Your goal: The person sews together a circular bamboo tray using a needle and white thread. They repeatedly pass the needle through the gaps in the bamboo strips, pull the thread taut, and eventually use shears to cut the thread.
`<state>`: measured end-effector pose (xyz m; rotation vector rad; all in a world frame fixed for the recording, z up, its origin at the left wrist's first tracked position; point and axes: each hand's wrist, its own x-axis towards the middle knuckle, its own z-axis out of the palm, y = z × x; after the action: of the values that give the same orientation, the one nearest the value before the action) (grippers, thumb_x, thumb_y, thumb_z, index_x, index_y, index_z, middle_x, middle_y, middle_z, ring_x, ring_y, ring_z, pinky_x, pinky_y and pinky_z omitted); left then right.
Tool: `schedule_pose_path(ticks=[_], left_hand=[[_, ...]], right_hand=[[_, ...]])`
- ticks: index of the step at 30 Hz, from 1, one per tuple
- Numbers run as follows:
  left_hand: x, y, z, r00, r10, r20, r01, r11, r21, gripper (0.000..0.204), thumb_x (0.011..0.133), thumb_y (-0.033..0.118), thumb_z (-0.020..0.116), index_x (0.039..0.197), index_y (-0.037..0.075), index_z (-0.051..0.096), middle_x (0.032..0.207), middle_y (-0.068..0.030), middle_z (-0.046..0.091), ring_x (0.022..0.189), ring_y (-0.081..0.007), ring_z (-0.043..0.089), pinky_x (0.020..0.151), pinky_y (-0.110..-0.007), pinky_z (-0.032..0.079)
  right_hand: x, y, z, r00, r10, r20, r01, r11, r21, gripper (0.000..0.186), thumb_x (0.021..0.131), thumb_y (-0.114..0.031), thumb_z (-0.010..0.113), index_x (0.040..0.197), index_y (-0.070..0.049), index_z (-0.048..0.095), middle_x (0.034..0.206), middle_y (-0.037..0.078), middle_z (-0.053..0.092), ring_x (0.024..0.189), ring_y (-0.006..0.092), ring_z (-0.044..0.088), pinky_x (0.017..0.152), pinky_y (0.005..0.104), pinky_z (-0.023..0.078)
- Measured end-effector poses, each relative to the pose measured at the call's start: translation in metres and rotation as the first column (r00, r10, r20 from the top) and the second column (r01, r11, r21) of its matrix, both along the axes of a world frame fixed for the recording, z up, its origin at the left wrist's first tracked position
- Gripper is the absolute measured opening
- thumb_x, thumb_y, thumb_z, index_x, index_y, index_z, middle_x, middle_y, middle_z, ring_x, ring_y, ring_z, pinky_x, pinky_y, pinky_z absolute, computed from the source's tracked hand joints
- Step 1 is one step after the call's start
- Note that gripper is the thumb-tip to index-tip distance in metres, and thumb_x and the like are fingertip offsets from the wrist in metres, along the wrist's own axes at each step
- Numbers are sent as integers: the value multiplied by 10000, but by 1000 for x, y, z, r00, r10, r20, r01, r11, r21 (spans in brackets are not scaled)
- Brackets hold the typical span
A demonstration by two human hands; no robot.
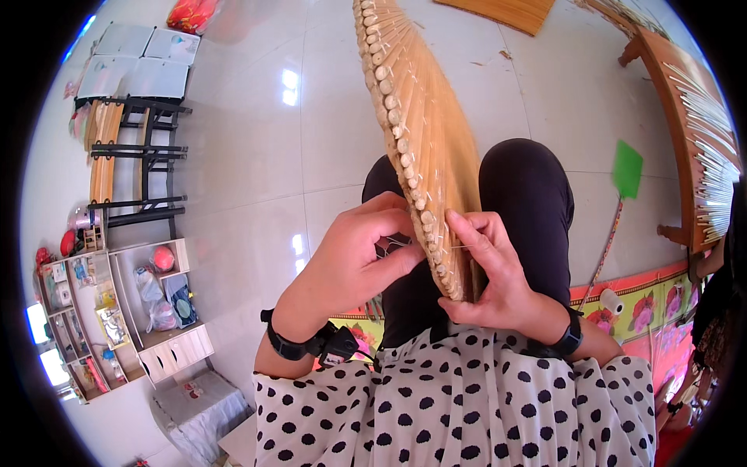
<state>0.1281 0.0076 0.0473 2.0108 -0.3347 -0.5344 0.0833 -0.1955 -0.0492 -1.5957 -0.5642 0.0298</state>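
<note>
A stiff mat of straw-coloured stalks (442,117) stands edge-up over my lap. White stitches run across it, and the round cut stalk ends line its left edge. My right hand (498,272) grips its near end, thumb and fingers on the right face. A thin pale strand, thread or needle, shows by these fingers. On the opposite side my left hand (354,249) has its thumb and forefinger brought together against the stalk ends. What they pinch, if anything, is too small to make out. Both wrists wear dark bands.
A wooden bench (673,148) at the right carries many white sticks. A green fly swatter (627,170) leans nearby. At the left stand folded black-framed furniture (148,148) and an open shelf unit (117,311). A wooden board (506,12) lies on the tiled floor ahead.
</note>
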Motion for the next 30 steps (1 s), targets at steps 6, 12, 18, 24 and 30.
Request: schedule_pose_path(ticks=[6, 12, 18, 24, 30], left_hand=[[3, 2, -7, 997, 41, -58, -45, 997, -61, 110, 801, -14, 666, 910, -16, 651, 985, -83, 609, 789, -155, 598, 690, -259, 474], [-1, 18, -21, 988, 149, -39, -154, 962, -225, 65, 817, 13, 666, 860, -20, 630, 972, -91, 616, 815, -139, 591, 695, -253, 464], [-1, 22, -57, 963, 82, -255, -246, 649, -719, 250, 855, 233, 717, 799, 37, 571, 897, -115, 643, 723, -155, 610, 655, -267, 479], [-1, 20, -59, 920, 223, -321, -378, 719, -583, 311, 850, 275, 732, 887, 1, 590, 828, -97, 672, 638, -127, 618, 584, -248, 504], [-3, 11, -41, 919, 320, -229, -393, 783, -483, 320, 817, 198, 759, 991, -43, 641, 857, -85, 680, 674, -121, 616, 593, -233, 486]], right_hand=[[0, -2, 1, 1000, -7, -17, 7, 1000, -20, 922, 608, -64, 785, 1444, -60, 397, 1130, 133, 421, 1023, 259, 490, 910, 321, 441], [2, -2, 1, 1000, -2, -22, 2, 1000, -4, 891, 619, -65, 781, 1431, -51, 413, 1115, 136, 434, 1010, 261, 492, 903, 317, 444], [3, 2, 1, 1000, -5, -29, 6, 999, 32, 869, 623, -65, 783, 1419, -49, 434, 1085, 129, 436, 998, 264, 484, 893, 315, 446], [5, 1, 0, 996, 24, -86, -18, 998, 68, 879, 613, -82, 812, 1414, -66, 450, 1069, 120, 435, 1002, 262, 477, 894, 313, 447], [7, 3, 4, 988, 55, -141, -42, 995, 89, 906, 603, -118, 856, 1413, -79, 452, 1073, 109, 435, 1012, 256, 476, 900, 317, 446]])
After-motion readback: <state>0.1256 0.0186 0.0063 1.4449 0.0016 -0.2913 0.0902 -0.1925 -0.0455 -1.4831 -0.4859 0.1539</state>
